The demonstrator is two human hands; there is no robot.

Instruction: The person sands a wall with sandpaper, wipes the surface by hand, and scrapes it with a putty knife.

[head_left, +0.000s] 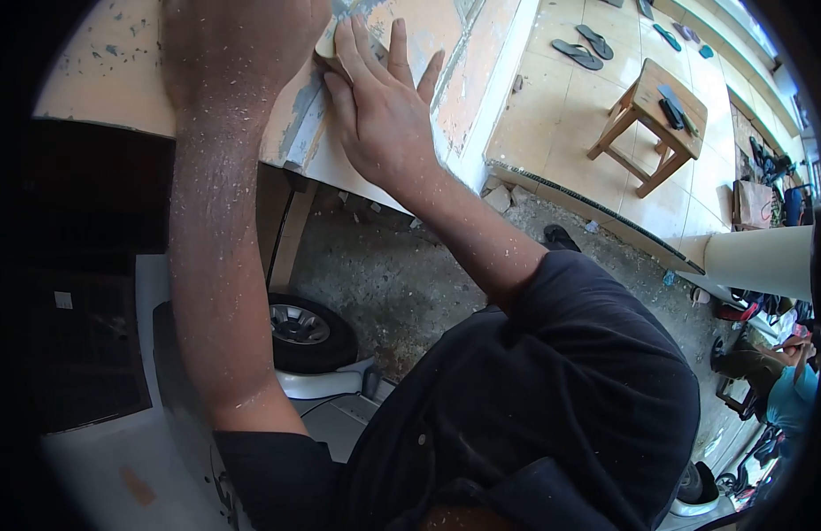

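Note:
My right hand lies against a peach-and-white panel with worn, flaking paint. Its fingers are stretched out and spread, the thumb toward the left. A pale, block-like piece shows beside the index finger and thumb, between my two hands. My left hand is over the same panel at the top edge, back of the hand toward me; its fingers are cut off or hidden. Pale flecks of dust and chips cover both forearms.
A wheel stands below on rough concrete. To the right, a wooden stool holds small dark items on a tiled step, with flip-flops behind it. A white pillar rises at the right; a person in blue is beyond.

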